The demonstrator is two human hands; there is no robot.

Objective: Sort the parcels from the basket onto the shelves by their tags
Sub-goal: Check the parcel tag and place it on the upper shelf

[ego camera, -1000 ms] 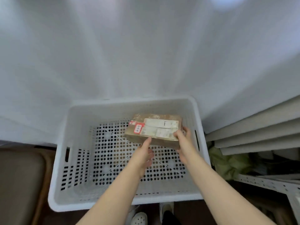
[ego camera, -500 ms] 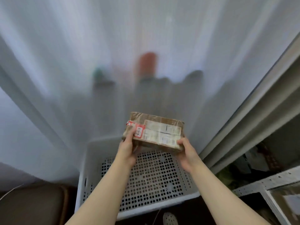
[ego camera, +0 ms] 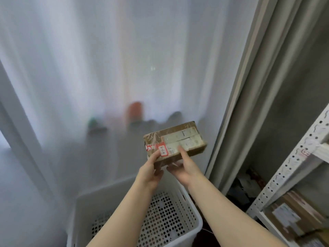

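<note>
Now the brown, tape-wrapped cardboard parcel (ego camera: 175,140) is well clear of the white perforated plastic basket (ego camera: 99,195), which lies below my wrists. A second ago the parcel was still down inside it, and half a second ago it was level just over the rim. Since then I have raised it and swung it toward my right, its far end tipped up.

My left hand (ego camera: 150,172) clamps the near left corner, thumb on top beside the red-bordered white tag (ego camera: 163,148), fingers curled beneath. My right hand (ego camera: 185,168) has slid in from the right end. It now sits close beside the left, thumb pressed on the pale shipping label, fingers cupped under the box.

Beyond the grip hangs a sheer white curtain (ego camera: 106,77). To its right stands the white punched-metal shelf upright (ego camera: 292,168), with other brown boxes (ego camera: 292,216) on a level below my right forearm.

I judge the pick finished and the carry begun. The tag faces me, but its handwritten figures are too blurred to read surely. With both hands bunched at one end the far end hangs unsupported, so I should keep my fingers well under it.
</note>
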